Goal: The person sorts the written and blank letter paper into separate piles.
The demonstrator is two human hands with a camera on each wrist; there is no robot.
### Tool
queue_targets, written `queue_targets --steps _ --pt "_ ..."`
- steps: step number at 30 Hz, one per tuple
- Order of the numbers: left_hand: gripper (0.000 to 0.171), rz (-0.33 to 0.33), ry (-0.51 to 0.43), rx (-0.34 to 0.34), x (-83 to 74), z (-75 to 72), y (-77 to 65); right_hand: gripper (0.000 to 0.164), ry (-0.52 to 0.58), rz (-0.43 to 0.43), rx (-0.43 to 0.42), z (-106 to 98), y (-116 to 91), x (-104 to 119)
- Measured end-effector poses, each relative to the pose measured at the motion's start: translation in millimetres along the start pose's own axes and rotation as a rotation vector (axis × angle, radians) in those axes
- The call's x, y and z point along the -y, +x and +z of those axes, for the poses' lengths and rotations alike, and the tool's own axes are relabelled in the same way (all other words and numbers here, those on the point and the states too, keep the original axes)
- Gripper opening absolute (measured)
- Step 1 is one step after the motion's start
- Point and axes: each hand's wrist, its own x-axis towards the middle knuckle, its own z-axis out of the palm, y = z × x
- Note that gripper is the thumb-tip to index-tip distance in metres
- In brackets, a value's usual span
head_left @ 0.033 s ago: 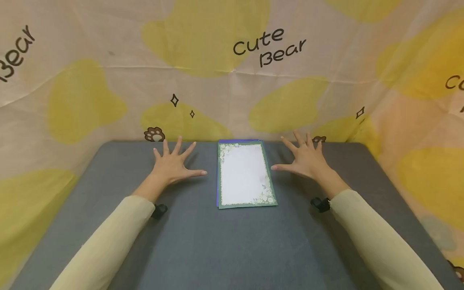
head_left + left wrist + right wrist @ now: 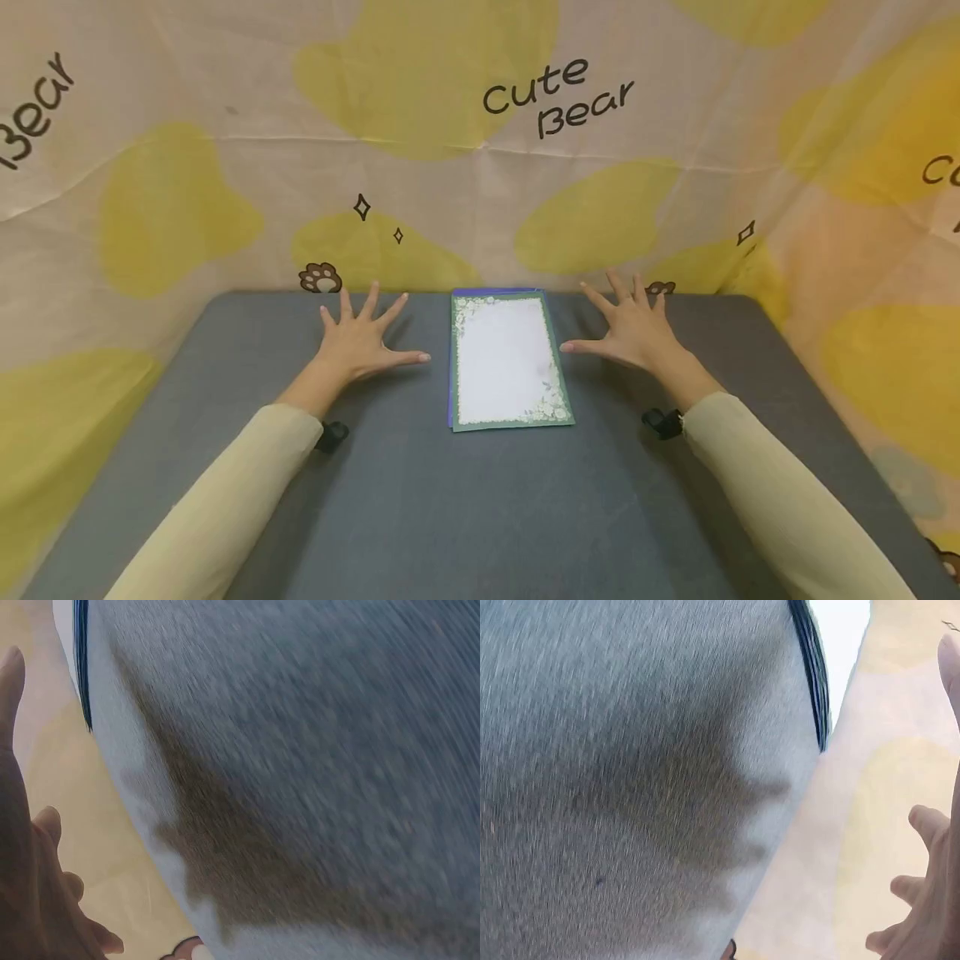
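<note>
A small stack of paper sheets (image 2: pixel 498 358) lies on the grey table between my hands. Its top sheet is white with a green floral border, and a strip of blue-purple shows beneath it at the left and far edges. Left of the stack, my left hand (image 2: pixel 352 342) hovers with fingers spread and the thumb pointing at the paper. My right hand (image 2: pixel 637 333) mirrors it on the other side, its thumb tip close to the right edge. Both hands hold nothing. Each wrist view catches the layered stack edge (image 2: pixel 81 667) (image 2: pixel 814 675) and part of that hand.
The grey table (image 2: pixel 480 517) has rounded far corners. A cloth (image 2: pixel 420 192) with yellow patches, paw prints and lettering hangs behind and along both sides, right at the table's far edge. Black wrist cameras (image 2: pixel 332 436) sit at both sleeve cuffs.
My left hand has shifted very slightly to the right. The right hand and the paper stack look the same.
</note>
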Motion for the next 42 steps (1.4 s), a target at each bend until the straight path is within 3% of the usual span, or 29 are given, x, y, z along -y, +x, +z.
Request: queue_targets --steps 11,14,18,21,24,26,33,42 --pt "0.112 0.025 -0.038 -0.005 -7.2 1.4 -0.5 0.111 0.012 -0.064 -0.017 -0.8 -1.7 5.8" --pt "0.107 0.074 -0.117 0.008 -16.7 7.6 -6.6 0.106 0.151 -0.153 0.026 6.7 -9.7 11.3" --pt "0.097 0.168 -0.325 0.042 -38.7 18.8 -15.4 0.091 0.394 -0.268 0.086 27.0 -22.3 23.2" --pt "0.092 0.211 -0.448 0.033 -53.2 29.0 -17.1 0.082 0.514 -0.297 0.056 45.9 -25.1 31.0" --pt "0.092 0.235 -0.505 0.000 -62.6 38.9 -15.6 0.083 0.582 -0.295 0.022 63.7 -24.4 34.6" --pt "0.095 0.249 -0.502 -0.015 -66.8 45.4 -14.0 0.088 0.573 -0.299 0.019 72.3 -24.2 34.8" --pt "0.106 0.277 -0.323 -0.033 -74.4 59.5 -11.0 0.095 0.412 -0.350 -0.003 80.9 -26.8 33.3" --pt "0.089 0.282 -0.341 -0.091 -72.1 63.3 -12.0 0.080 0.474 -0.320 -0.089 87.0 -26.4 34.7"
